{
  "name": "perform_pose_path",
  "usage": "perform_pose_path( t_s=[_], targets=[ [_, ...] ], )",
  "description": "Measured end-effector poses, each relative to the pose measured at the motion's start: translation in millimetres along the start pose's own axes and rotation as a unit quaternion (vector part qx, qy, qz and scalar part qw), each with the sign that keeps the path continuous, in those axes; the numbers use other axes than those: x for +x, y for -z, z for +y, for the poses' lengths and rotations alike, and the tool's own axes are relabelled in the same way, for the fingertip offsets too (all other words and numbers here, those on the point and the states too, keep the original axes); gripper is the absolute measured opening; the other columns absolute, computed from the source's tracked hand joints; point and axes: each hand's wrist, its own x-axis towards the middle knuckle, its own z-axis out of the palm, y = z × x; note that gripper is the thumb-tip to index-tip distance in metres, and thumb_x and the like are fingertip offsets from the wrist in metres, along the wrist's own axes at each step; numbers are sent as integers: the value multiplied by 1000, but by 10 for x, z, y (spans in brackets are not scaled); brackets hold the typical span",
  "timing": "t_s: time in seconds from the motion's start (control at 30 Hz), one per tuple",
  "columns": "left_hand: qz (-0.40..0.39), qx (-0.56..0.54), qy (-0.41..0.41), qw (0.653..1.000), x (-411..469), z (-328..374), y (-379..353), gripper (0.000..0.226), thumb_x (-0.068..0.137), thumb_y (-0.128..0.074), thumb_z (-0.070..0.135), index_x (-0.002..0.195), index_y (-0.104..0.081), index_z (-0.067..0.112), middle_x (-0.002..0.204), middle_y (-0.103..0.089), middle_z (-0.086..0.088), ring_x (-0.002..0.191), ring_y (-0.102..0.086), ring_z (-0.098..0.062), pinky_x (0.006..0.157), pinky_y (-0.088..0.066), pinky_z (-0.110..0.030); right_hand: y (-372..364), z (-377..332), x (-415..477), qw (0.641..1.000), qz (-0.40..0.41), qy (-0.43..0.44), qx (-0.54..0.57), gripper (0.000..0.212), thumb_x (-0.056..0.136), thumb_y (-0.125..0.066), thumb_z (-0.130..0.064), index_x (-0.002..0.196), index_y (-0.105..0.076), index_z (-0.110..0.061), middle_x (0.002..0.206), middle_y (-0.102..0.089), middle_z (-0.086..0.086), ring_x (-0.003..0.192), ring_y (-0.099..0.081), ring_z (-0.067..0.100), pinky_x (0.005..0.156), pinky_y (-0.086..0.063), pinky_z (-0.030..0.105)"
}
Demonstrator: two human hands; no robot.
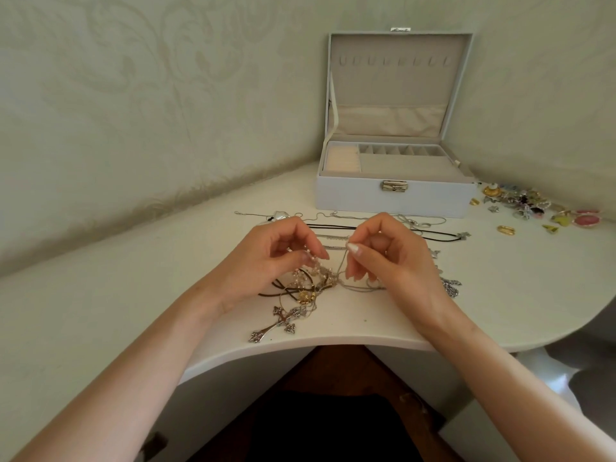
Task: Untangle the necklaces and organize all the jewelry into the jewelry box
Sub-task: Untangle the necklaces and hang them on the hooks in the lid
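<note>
Silvery necklace tangle [318, 280], partly indistinct

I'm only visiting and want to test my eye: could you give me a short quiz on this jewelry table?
1. True or false: the jewelry box stands shut.
2. Which pinches the beaded strand: the left hand or the right hand?
3. Nearest the table's front edge lies: A) cross pendant B) jewelry box C) beaded strand.
Key: 1 false; 2 left hand; 3 A.
</note>
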Motion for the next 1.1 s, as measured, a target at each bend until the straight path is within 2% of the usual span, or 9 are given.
perform_pose_path(
  t_s=[0.13, 0.23, 0.33, 0.4, 0.5, 0.6, 0.77, 0.9, 1.1],
  targets=[
    [-11, 38, 9, 999, -18, 26, 6, 18, 75, -48, 4, 70, -59, 18, 82, -67, 7, 82, -60, -7, 77, -45, -18, 6, 35, 5, 1000, 6, 1, -17, 7, 88, -61, -8, 81, -62, -7, 52, -51, -1, 51, -46, 10, 53, -38, 18],
    [-29, 67, 13, 997, -39, 34, 0, 22, 69, -44, 10, 62, -58, 25, 77, -63, 7, 78, -57, -10, 75, -44, -24, 4, 64, 15, 998, 26, -7, -50, 11, 87, -66, -17, 78, -64, -12, 52, -43, 6, 52, -38, 15, 54, -34, 22],
    [-45, 84, 25, 995, -60, 20, -16, 18, 71, -44, 14, 69, -59, 24, 73, -59, 8, 72, -51, -20, 68, -40, -25, 12, 72, 25, 997, 30, -3, -73, 7, 83, -70, -14, 80, -65, -17, 54, -36, 4, 51, -32, 10, 52, -30, 17],
    [-37, 95, 29, 994, -57, 5, -41, 10, 78, -49, 19, 78, -59, 20, 73, -59, 8, 70, -51, -11, 65, -39, -20, 22, 86, 29, 996, 27, 0, -85, 14, 81, -71, -6, 83, -65, -19, 55, -34, -3, 51, -31, 7, 52, -30, 15],
    [-25, 173, 29, 984, -23, -40, -79, 11, 83, -68, 32, 86, -60, 24, 72, -59, 6, 65, -51, -4, 65, -40, -15, 21, 83, 30, 995, 19, 2, -103, 25, 78, -71, 0, 85, -64, -23, 60, -40, -10, 54, -36, 5, 55, -34, 16],
    [-33, 218, 43, 974, -10, -53, -97, 17, 79, -73, 30, 87, -59, 28, 69, -54, 9, 63, -48, -2, 62, -37, -13, 21, 90, 44, 990, 14, 5, -139, 26, 77, -71, -2, 86, -65, -26, 73, -54, -11, 57, -43, 4, 58, -36, 13],
    [-54, 231, 43, 970, -2, -37, -85, 24, 80, -72, 21, 87, -52, 33, 79, -56, 13, 72, -50, 1, 69, -40, -14, 2, 110, 38, 920, -67, 2, -387, 20, 78, -72, -25, 77, -57, -38, 78, -53, -14, 66, -44, -1, 64, -32, 22],
    [-71, 224, 50, 971, 2, -25, -67, 21, 80, -72, 24, 87, -54, 32, 83, -57, 12, 76, -51, 2, 72, -42, -16, 81, 59, 25, 914, -61, -36, -399, 22, 79, -72, -26, 68, -55, -34, 74, -52, -13, 67, -43, 0, 61, -33, 20],
    [-92, 226, 44, 969, -6, -5, -38, 18, 81, -72, 26, 88, -56, 29, 88, -56, 11, 85, -50, -1, 75, -39, -14, 184, 58, -78, 872, -65, -23, -485, 4, 91, -58, -23, 87, -57, -24, 88, -50, -13, 80, -41, 4, 70, -38, 30]
  ],
)
